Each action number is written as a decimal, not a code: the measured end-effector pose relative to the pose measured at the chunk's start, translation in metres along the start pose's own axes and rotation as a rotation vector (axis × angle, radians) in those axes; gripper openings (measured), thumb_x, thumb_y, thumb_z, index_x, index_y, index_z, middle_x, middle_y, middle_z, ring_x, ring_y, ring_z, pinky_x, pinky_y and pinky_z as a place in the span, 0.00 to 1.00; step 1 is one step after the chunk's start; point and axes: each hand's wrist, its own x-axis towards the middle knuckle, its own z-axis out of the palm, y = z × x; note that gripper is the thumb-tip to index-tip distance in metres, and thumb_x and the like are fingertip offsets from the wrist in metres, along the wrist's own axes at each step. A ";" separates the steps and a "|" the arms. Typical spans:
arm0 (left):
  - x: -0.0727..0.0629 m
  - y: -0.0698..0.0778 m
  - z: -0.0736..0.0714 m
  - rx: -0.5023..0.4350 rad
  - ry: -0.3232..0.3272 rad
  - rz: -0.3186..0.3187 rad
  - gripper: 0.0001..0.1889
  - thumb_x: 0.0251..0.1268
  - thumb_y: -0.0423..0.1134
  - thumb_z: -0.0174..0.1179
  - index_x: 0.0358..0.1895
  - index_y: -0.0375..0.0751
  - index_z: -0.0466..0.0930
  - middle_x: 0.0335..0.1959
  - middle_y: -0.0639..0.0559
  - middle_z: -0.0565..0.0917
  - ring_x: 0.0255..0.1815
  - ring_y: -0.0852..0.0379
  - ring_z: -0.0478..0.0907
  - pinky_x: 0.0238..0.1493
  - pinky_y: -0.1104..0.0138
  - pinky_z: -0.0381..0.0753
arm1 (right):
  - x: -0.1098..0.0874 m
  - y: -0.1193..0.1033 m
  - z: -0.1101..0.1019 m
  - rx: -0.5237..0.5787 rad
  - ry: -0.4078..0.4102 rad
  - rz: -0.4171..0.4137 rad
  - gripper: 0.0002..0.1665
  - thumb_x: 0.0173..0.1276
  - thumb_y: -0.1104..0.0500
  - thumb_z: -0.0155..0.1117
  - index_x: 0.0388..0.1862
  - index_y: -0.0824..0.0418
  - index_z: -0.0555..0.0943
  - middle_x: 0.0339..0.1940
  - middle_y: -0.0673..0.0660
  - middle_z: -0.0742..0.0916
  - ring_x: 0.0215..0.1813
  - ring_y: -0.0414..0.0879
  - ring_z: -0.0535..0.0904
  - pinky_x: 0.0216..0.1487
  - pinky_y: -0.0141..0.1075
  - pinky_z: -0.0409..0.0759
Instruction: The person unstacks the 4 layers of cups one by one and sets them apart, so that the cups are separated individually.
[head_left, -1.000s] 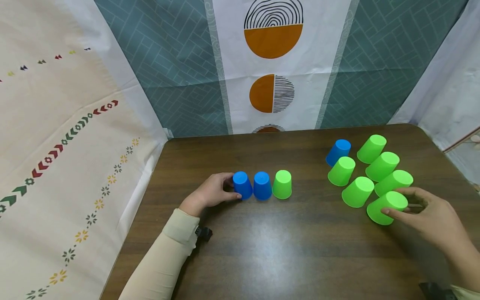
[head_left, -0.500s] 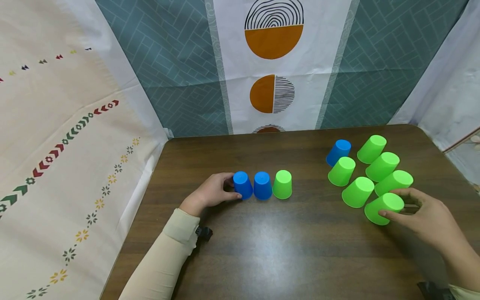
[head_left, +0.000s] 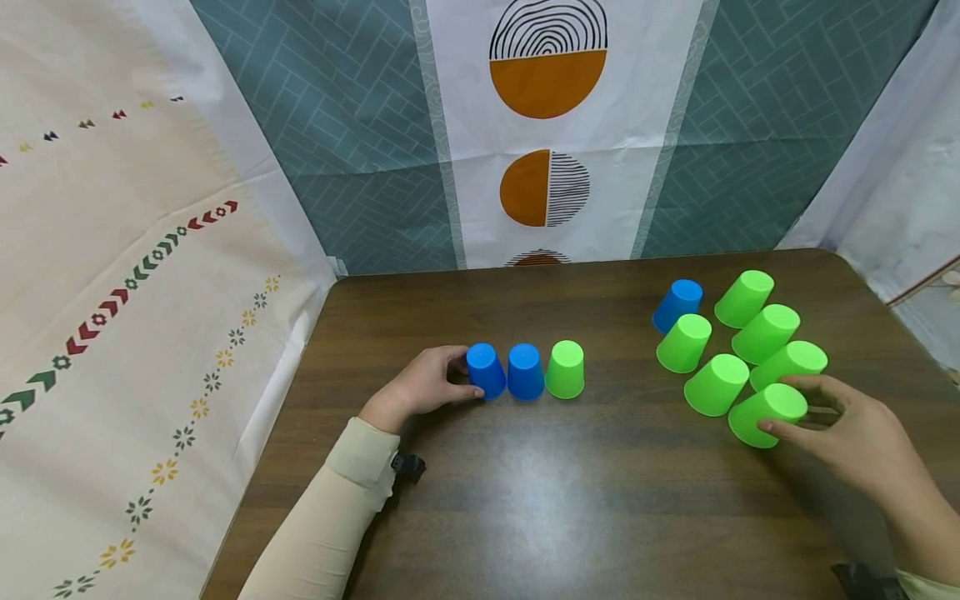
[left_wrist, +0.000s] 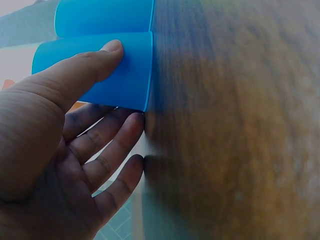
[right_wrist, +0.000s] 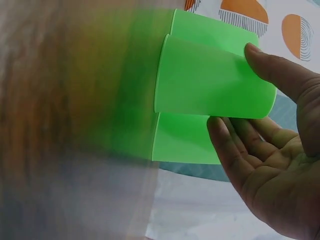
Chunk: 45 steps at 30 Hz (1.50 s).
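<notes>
My left hand [head_left: 427, 383] grips the leftmost blue cup [head_left: 486, 372], which stands upside down on the table. In the left wrist view the thumb presses its side and the other fingers lie around behind it. A second blue cup [head_left: 526, 372] and a green cup [head_left: 565, 369] stand close beside it in a row. On the right, my right hand [head_left: 862, 429] holds the nearest green cup [head_left: 767, 416] of a cluster between thumb and fingers. That cup [right_wrist: 210, 77] stands upside down too, rim on the table, with other green cups just behind it.
Several more upturned green cups [head_left: 716, 384] stand close together at the right of the brown table [head_left: 465, 517], with one blue cup [head_left: 677, 306] at their back left. Patterned cloths hang behind the table [head_left: 375, 208] and along its left side.
The green cup in my right hand has shifted slightly left, and the right hand with it. My left hand and its row of cups have not visibly moved.
</notes>
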 end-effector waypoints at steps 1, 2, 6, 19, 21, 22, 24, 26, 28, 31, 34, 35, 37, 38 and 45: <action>0.000 0.000 0.000 -0.001 0.001 0.001 0.27 0.63 0.47 0.77 0.62 0.47 0.80 0.50 0.54 0.86 0.54 0.54 0.82 0.61 0.50 0.81 | -0.001 -0.001 -0.001 0.004 0.009 -0.001 0.41 0.56 0.44 0.86 0.65 0.58 0.80 0.58 0.71 0.86 0.39 0.12 0.72 0.29 0.25 0.75; 0.000 0.000 0.000 -0.002 0.002 0.002 0.26 0.63 0.47 0.77 0.62 0.47 0.80 0.50 0.54 0.86 0.54 0.53 0.82 0.61 0.50 0.81 | -0.001 -0.002 -0.001 0.008 0.017 -0.001 0.41 0.56 0.44 0.86 0.64 0.58 0.80 0.59 0.71 0.85 0.40 0.11 0.72 0.30 0.24 0.74; 0.000 -0.001 0.001 -0.010 0.000 0.003 0.26 0.62 0.47 0.78 0.62 0.47 0.81 0.49 0.54 0.86 0.53 0.54 0.82 0.60 0.51 0.81 | -0.005 -0.010 -0.007 0.041 0.078 0.009 0.39 0.58 0.44 0.85 0.64 0.55 0.80 0.60 0.42 0.85 0.44 0.07 0.70 0.35 0.18 0.71; -0.001 -0.002 0.001 0.000 0.006 0.014 0.28 0.63 0.47 0.77 0.64 0.48 0.80 0.50 0.55 0.86 0.54 0.55 0.82 0.60 0.51 0.81 | 0.006 -0.087 0.008 0.205 0.175 -0.204 0.35 0.58 0.60 0.85 0.64 0.52 0.83 0.54 0.34 0.86 0.55 0.21 0.78 0.50 0.13 0.69; 0.000 -0.003 0.001 0.001 0.009 0.013 0.28 0.63 0.47 0.77 0.64 0.48 0.80 0.50 0.55 0.86 0.54 0.55 0.82 0.60 0.51 0.81 | 0.010 -0.099 0.022 0.239 0.133 -0.272 0.34 0.57 0.64 0.85 0.63 0.54 0.83 0.54 0.39 0.87 0.56 0.24 0.79 0.54 0.14 0.70; 0.000 -0.003 0.001 0.001 0.009 0.014 0.28 0.63 0.48 0.77 0.64 0.48 0.80 0.50 0.55 0.86 0.54 0.55 0.82 0.60 0.51 0.81 | 0.012 -0.105 0.028 0.249 0.105 -0.294 0.34 0.58 0.63 0.85 0.63 0.54 0.82 0.54 0.41 0.87 0.56 0.25 0.79 0.55 0.15 0.71; 0.000 -0.003 0.001 0.002 0.010 0.018 0.28 0.63 0.48 0.77 0.64 0.48 0.80 0.50 0.55 0.86 0.54 0.55 0.82 0.60 0.51 0.81 | 0.015 -0.116 0.041 0.267 0.051 -0.329 0.34 0.59 0.62 0.84 0.64 0.55 0.82 0.55 0.44 0.87 0.56 0.28 0.81 0.56 0.17 0.73; 0.000 -0.004 0.002 0.002 0.009 0.020 0.27 0.63 0.48 0.77 0.64 0.48 0.80 0.50 0.55 0.86 0.54 0.55 0.82 0.60 0.51 0.81 | 0.019 -0.127 0.054 0.283 -0.010 -0.357 0.34 0.61 0.60 0.83 0.65 0.56 0.81 0.57 0.48 0.87 0.57 0.34 0.82 0.59 0.21 0.75; 0.000 -0.004 0.002 -0.001 0.008 0.022 0.27 0.63 0.48 0.77 0.63 0.48 0.80 0.50 0.55 0.86 0.54 0.55 0.82 0.61 0.50 0.81 | 0.024 -0.136 0.066 0.292 -0.068 -0.364 0.34 0.63 0.58 0.83 0.66 0.56 0.80 0.59 0.52 0.87 0.59 0.43 0.84 0.62 0.30 0.78; 0.000 -0.004 0.002 -0.006 0.008 0.021 0.27 0.63 0.48 0.77 0.63 0.48 0.80 0.50 0.55 0.86 0.54 0.55 0.82 0.61 0.50 0.81 | 0.032 -0.145 0.084 0.299 -0.153 -0.354 0.36 0.65 0.55 0.81 0.68 0.59 0.77 0.63 0.57 0.85 0.63 0.57 0.83 0.65 0.46 0.79; 0.000 -0.004 0.003 -0.006 0.005 0.019 0.27 0.63 0.48 0.77 0.64 0.48 0.80 0.50 0.55 0.86 0.54 0.55 0.82 0.61 0.50 0.81 | 0.040 -0.148 0.102 0.302 -0.216 -0.322 0.39 0.66 0.53 0.80 0.71 0.61 0.74 0.66 0.61 0.82 0.67 0.63 0.80 0.67 0.56 0.76; 0.000 -0.004 0.003 -0.008 0.004 0.017 0.27 0.64 0.48 0.77 0.64 0.48 0.80 0.50 0.55 0.86 0.54 0.54 0.82 0.62 0.50 0.80 | 0.043 -0.148 0.107 0.303 -0.230 -0.315 0.40 0.66 0.53 0.80 0.72 0.62 0.73 0.67 0.63 0.82 0.68 0.64 0.79 0.68 0.58 0.76; 0.000 -0.004 0.003 -0.006 0.003 0.014 0.27 0.64 0.48 0.77 0.64 0.48 0.80 0.51 0.54 0.86 0.55 0.54 0.82 0.62 0.50 0.80 | 0.049 -0.148 0.117 0.297 -0.244 -0.301 0.43 0.66 0.53 0.80 0.74 0.62 0.71 0.68 0.63 0.80 0.69 0.64 0.78 0.68 0.58 0.75; 0.000 -0.004 0.002 -0.007 0.003 0.013 0.27 0.64 0.48 0.77 0.64 0.48 0.80 0.51 0.54 0.86 0.55 0.54 0.82 0.62 0.50 0.80 | 0.052 -0.148 0.121 0.296 -0.245 -0.297 0.43 0.66 0.54 0.81 0.74 0.63 0.70 0.69 0.63 0.80 0.69 0.64 0.78 0.68 0.58 0.75; 0.000 -0.002 0.001 -0.004 0.005 0.005 0.27 0.63 0.48 0.77 0.63 0.48 0.80 0.50 0.55 0.86 0.54 0.54 0.82 0.61 0.50 0.81 | 0.069 -0.153 0.139 0.294 -0.264 -0.269 0.44 0.65 0.56 0.81 0.75 0.63 0.69 0.68 0.64 0.80 0.67 0.65 0.79 0.66 0.59 0.77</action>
